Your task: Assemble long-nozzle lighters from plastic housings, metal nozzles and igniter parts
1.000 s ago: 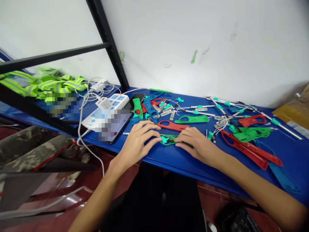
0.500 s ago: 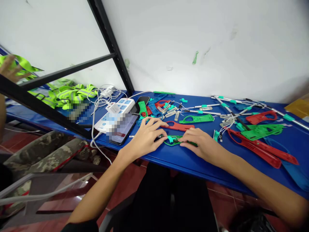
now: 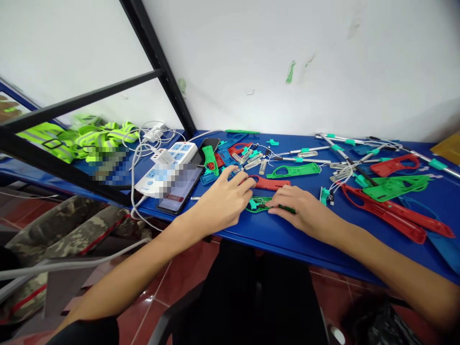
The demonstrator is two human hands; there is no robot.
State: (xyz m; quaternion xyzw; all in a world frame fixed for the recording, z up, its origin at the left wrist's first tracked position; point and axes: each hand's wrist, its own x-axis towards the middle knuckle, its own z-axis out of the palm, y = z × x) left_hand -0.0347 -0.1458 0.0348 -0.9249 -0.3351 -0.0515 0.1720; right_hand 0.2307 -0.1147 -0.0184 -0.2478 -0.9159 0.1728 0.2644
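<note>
Between my hands, a green plastic casing with a looped end [image 3: 247, 209] lies on the blue table. A teal piece [image 3: 253, 204] sits in its loop. My right hand [image 3: 300, 207] is closed, thumb and fingers pinching the casing's right part. Curled over the left end is my left hand [image 3: 228, 199]; its fingertips are partly hidden, and I cannot make out what they hold. A thin metal rod [image 3: 195, 198] pokes out left of that hand. Just beyond the fingers lies a red casing [image 3: 271, 184], with another green casing [image 3: 296, 170] farther back.
Left are a phone [image 3: 179, 189], a power strip [image 3: 167, 167] with white cables, and yellow-green reflective straps [image 3: 108, 136] behind a black frame [image 3: 154, 62]. Small clear parts [image 3: 253, 162] lie behind. At right are red casings [image 3: 391, 215], green casings [image 3: 398, 187] and metal rods [image 3: 341, 153].
My left fingers have shifted slightly up and closed more, off the teal piece. My right hand stays on the green casing. At far left, another person's hand has moved out of view.
</note>
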